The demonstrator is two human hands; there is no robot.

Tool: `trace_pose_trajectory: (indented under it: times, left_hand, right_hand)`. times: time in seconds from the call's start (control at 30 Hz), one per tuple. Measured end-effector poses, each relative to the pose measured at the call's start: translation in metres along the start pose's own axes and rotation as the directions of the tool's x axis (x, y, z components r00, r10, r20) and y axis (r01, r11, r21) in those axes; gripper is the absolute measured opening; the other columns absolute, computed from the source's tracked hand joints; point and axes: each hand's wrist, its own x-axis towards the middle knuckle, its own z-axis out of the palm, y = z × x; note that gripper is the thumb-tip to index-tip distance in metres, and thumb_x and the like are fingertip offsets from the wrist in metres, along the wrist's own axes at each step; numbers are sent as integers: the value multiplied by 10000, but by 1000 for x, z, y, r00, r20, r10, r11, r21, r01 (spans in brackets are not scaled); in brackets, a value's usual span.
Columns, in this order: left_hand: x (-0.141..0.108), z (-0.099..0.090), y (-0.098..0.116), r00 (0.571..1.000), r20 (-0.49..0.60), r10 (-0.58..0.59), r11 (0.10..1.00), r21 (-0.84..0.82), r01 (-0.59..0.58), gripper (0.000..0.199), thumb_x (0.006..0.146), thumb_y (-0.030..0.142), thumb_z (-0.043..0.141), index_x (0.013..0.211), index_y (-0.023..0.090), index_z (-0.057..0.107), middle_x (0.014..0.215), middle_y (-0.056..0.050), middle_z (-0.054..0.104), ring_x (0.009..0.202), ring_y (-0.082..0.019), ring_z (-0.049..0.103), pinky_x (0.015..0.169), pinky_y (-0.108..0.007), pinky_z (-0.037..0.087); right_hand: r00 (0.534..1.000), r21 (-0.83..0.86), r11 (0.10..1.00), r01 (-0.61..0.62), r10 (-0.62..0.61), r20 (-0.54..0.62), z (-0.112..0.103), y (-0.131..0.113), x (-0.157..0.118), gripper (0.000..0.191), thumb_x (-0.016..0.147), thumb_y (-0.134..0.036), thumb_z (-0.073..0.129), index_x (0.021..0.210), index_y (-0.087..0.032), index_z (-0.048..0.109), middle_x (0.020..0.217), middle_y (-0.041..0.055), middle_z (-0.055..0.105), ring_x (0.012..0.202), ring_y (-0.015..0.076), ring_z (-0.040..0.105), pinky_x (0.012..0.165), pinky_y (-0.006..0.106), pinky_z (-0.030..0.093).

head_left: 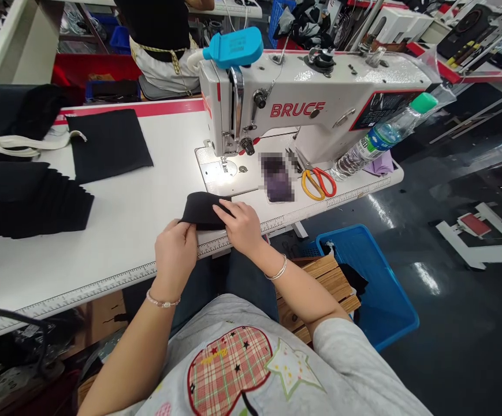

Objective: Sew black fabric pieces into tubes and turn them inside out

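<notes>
A folded piece of black fabric (pixel 205 209) lies at the front edge of the white sewing table, in front of the sewing machine (pixel 268 98). My left hand (pixel 176 248) pinches its left end between thumb and curled fingers. On the right end rests my right hand (pixel 241 225), its fingers stretched out over the cloth. The machine's needle area (pixel 225 166) is just beyond the fabric, and the cloth is apart from it. What lies under my right fingers is hidden.
Stacked black fabric pieces (pixel 29 199), a white strip (pixel 21 141) and a black square (pixel 110 144) lie left. Scissors (pixel 318 182), a blurred phone-like object (pixel 279 179) and a water bottle (pixel 376 141) stand right. A blue basket (pixel 389 289) is below. Another person (pixel 159 40) is behind.
</notes>
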Motion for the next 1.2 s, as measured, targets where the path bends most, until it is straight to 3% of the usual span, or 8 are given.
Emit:
trace_pose_trajectory:
  times: [0.13, 0.3, 0.57, 0.67, 0.8, 1.2]
  left_hand:
    - [4, 16, -14, 978, -173, 116, 993, 57, -108, 288, 878, 253, 500, 634, 192, 640, 864, -64, 666, 663, -160, 550, 602, -309, 366]
    - [8, 30, -26, 962, -245, 119, 993, 44, -111, 225, 859, 254, 547, 679, 198, 669, 828, -58, 678, 742, -179, 590, 667, -309, 409]
    - [11, 23, -25, 969, -217, 116, 983, 166, -80, 187, 763, 126, 530, 614, 222, 468, 630, -30, 515, 680, -208, 486, 609, -330, 318]
    - [14, 22, -24, 975, -172, 139, 976, 189, -106, 148, 738, 75, 491, 726, 220, 516, 718, -43, 545, 740, -225, 502, 629, -339, 332]
    - [19, 24, -24, 967, -130, 219, 964, 182, -194, 312, 706, 20, 444, 904, 206, 596, 925, -84, 601, 904, -245, 542, 731, -351, 405]
    - [20, 12, -24, 929, -17, 369, 929, -24, -369, 417, 757, 47, 451, 1023, 233, 714, 1083, -75, 709, 984, -273, 576, 884, -446, 463]
  right_hand:
    - [999, -1, 1000, -24, 24, 22, 4, 3, -1, 501, 890, -29, 425, 1313, -219, 614, 1342, 86, 612, 1033, 244, 537, 844, 389, 475]
    - [999, 34, 999, -21, 22, -49, 14, 10, -5, 519, 899, -45, 409, 1346, -237, 589, 1367, 77, 591, 1042, 248, 513, 877, 407, 466]
    - [992, 31, 999, 29, -25, -124, 13, 9, -3, 497, 880, -21, 405, 1252, -221, 668, 1292, 55, 653, 937, 248, 493, 766, 399, 463]
    - [992, 41, 999, 35, -30, -124, 13, 8, -2, 482, 889, -22, 403, 1230, -219, 681, 1278, 62, 659, 904, 240, 487, 747, 397, 466]
    - [990, 95, 994, 50, -36, -140, 14, 8, -3, 449, 920, -34, 385, 1220, -181, 684, 1256, 85, 667, 914, 237, 485, 799, 400, 489]
    - [995, 79, 994, 69, -63, -77, 4, 2, 4, 393, 955, -87, 396, 1161, -184, 717, 1191, 105, 685, 920, 250, 514, 819, 430, 494]
